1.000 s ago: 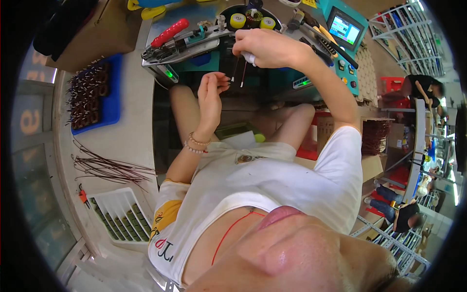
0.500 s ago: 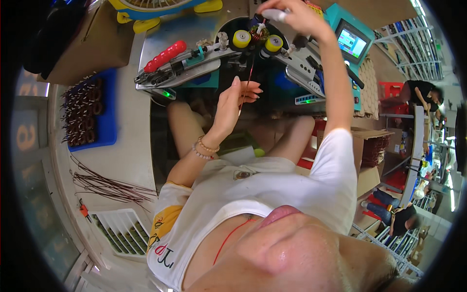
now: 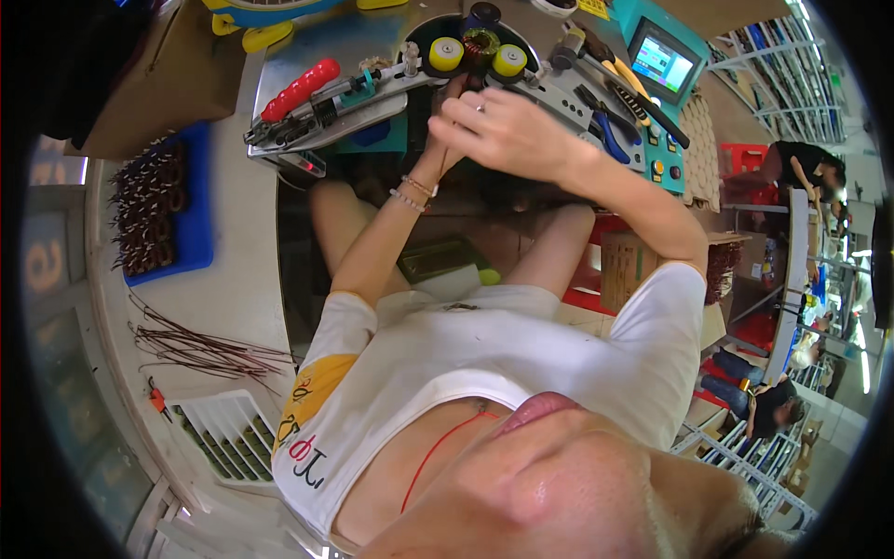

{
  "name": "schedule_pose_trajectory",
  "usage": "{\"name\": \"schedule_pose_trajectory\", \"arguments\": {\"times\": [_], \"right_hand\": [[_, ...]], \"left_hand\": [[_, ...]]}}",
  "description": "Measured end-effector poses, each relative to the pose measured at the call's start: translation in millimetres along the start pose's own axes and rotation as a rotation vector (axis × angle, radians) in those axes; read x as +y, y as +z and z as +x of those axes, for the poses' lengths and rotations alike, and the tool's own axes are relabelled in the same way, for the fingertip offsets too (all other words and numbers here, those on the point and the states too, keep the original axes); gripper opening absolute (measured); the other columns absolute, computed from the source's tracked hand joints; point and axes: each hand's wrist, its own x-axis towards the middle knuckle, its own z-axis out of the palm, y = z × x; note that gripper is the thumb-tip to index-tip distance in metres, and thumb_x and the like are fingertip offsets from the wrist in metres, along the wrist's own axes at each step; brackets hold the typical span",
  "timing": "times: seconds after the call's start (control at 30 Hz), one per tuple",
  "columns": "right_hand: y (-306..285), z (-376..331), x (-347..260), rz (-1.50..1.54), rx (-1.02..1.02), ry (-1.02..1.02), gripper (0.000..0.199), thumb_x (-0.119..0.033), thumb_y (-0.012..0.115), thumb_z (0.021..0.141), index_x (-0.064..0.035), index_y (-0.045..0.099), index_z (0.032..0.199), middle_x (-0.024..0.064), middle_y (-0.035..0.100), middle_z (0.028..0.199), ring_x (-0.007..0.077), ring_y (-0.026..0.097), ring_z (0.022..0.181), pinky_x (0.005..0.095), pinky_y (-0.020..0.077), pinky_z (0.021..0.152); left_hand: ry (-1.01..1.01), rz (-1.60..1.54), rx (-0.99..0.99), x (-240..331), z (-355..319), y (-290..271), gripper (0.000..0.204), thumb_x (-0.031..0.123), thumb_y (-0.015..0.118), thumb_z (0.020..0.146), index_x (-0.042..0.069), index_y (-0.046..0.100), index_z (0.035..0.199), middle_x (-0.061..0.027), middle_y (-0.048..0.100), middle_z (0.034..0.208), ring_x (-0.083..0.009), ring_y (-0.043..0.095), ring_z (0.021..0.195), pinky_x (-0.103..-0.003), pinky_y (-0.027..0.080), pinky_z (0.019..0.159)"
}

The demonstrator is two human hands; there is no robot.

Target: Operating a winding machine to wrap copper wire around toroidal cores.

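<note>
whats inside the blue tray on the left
The blue tray holds a pile of dark brownish wound wire pieces. The tray floor under them is covered, so what lies beneath the pile cannot be seen.

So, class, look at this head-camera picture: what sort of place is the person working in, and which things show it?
Most likely a factory workstation for winding wire coils. A bench machine with yellow rollers grips a copper-wound ring, a blue tray holds wound parts, and both hands work at the machine. Storage racks stand behind.
</note>
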Motion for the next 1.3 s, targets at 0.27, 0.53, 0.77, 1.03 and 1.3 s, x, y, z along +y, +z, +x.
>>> {"name": "schedule_pose_trajectory", "arguments": {"times": [0.27, 0.53, 0.77, 1.03, 1.3], "right_hand": [[-12.0, -7.5, 95.2, 0.667, 0.404, 0.676, 0.028, -0.004, 0.063, 0.086, -0.0064, 0.064, 0.114, 0.0084, 0.068, 0.097, 0.0317, 0.066, 0.097, 0.0366, 0.0550, 0.076], [-10.9, 2.4, 158.6, 0.809, 0.004, 0.580, 0.025, -0.025, 0.060, 0.098, -0.0086, 0.068, 0.115, 0.0123, 0.054, 0.116, 0.0243, 0.054, 0.114, 0.0361, 0.0411, 0.102], [-52.7, 54.0, 188.7, 0.617, -0.667, 0.364, 0.065, -0.046, 0.073, 0.086, -0.0055, 0.059, 0.134, 0.0205, 0.054, 0.127, 0.0312, 0.054, 0.120, 0.0384, 0.0436, 0.102], [-59.9, -17.4, 58.7, 0.314, -0.074, 0.275, 0.037, -0.001, 0.063, 0.087, -0.0093, 0.062, 0.123, 0.0112, 0.064, 0.120, 0.0336, 0.065, 0.102, 0.0374, 0.0542, 0.086], [-23.2, 9.0, 100.8, 0.397, 0.368, 0.690, 0.044, -0.035, 0.063, 0.094, 0.0021, 0.062, 0.117, 0.0219, 0.059, 0.122, 0.0361, 0.058, 0.115, 0.0429, 0.0460, 0.099]], "left_hand": [[-0.822, -0.671, -0.097, 179.1, 35.8, -46.0, 0.040, 0.009, 0.059, 0.089, -0.005, 0.053, 0.126, -0.0036, 0.062, 0.100, -0.0141, 0.062, 0.100, -0.026, 0.045, 0.092], [-0.727, -0.600, -0.150, 161.0, 12.3, -49.4, 0.041, 0.011, 0.054, 0.096, -0.003, 0.051, 0.135, -0.0074, 0.065, 0.116, -0.0152, 0.058, 0.114, -0.030, 0.043, 0.102], [-0.728, -0.446, -0.072, 89.6, -61.2, -28.8, 0.047, 0.001, 0.051, 0.095, 0.002, 0.046, 0.142, -0.0139, 0.055, 0.136, -0.0223, 0.055, 0.123, -0.033, 0.046, 0.102], [-0.247, 0.183, 0.091, 39.3, -1.7, -1.8, 0.057, -0.003, 0.053, 0.091, -0.001, 0.037, 0.146, -0.0186, 0.048, 0.140, -0.0253, 0.052, 0.125, -0.035, 0.047, 0.099], [-0.746, -0.721, 0.041, 186.0, -0.9, -26.4, 0.053, -0.009, 0.046, 0.085, -0.004, 0.042, 0.137, -0.0130, 0.055, 0.123, -0.0245, 0.060, 0.117, -0.037, 0.050, 0.097]]}}
